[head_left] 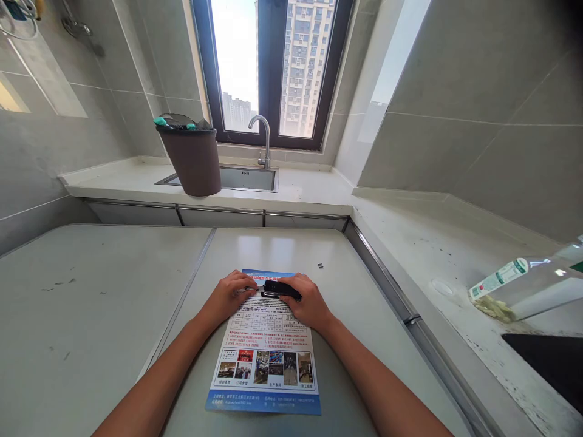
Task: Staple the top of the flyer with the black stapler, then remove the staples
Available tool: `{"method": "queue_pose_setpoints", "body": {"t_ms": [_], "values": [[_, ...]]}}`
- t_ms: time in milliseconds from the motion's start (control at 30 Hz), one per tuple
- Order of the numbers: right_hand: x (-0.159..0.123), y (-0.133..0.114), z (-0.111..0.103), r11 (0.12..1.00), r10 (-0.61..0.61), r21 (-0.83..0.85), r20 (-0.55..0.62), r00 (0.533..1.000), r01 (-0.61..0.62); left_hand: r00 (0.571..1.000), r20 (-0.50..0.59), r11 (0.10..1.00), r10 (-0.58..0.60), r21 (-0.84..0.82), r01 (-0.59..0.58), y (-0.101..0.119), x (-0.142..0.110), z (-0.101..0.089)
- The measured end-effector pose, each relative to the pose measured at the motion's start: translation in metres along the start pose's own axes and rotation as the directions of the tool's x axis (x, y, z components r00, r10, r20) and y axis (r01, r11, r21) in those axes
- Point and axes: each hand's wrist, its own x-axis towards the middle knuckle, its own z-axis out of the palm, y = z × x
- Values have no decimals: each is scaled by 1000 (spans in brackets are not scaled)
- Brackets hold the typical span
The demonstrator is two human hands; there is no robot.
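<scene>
The fingers [298, 285] of the right hand [310, 303] curl over a black stapler [281, 289] and press down on it. The stapler is long, smooth and shiny, and it lies across the top part of a paper flyer [266, 358]. The left hand [228, 297] lies flat on the flyer just beside the stapler, with its fingers [243, 285] close together and their tips at the stapler's left end.

The flyer is thin and flat, with a blue band at the top and bottom, small red and black writing, and a row of little photos below the hands. Its near edge lies toward the person and its far edge sticks out just past the fingers.

The flyer lies on a smooth grey table [291, 249]. The table has lots of bare room on both sides of the hands. A little past the right fingers lie two tiny metal staples [320, 265].

Far beyond the fingers a round dark bin [194, 158] stands at the edge of a steel sink [248, 178], with a curved tap [262, 136] behind. Far off to the right a clear plastic bottle [523, 288] lies on its side on a white counter [410, 237].
</scene>
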Motion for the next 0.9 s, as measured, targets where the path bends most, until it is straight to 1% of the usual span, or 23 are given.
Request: {"method": "queue_pose_setpoints", "body": {"t_ms": [100,200,267,333,467,533,633,700,800,900], "values": [[1,-2,-4,998,42,56,-16,999,-41,999,-13,999,31,-25,-32,-4,-2,-2],[1,-1,-10,985,112,136,-45,993,-105,999,-35,999,14,-49,-15,-6,-3,-7],[1,2,-15,975,138,182,-48,989,-127,1000,-23,998,6,-69,-8,-5,-3,-10],[0,5,-20,966,142,223,-22,990,-134,1000,-3,995,9,-97,-9,-2,-3,-12],[0,6,-24,947,99,302,36,994,-106,999,27,986,-29,-166,33,12,-2,-7],[0,1,-22,944,62,320,62,996,-79,997,59,985,-39,-167,49,21,-1,-3],[0,-8,-17,943,20,328,103,995,-53,993,118,989,-16,-147,33,29,-1,2],[-1,-14,-15,943,13,329,107,994,-48,991,133,989,-17,-145,37,31,-2,2],[-1,-19,-13,945,17,323,92,996,-46,993,112,986,-35,-161,53,31,-3,1],[-1,-21,-11,951,-4,308,86,996,-22,993,116,986,-16,-164,35,29,-4,2]]}}
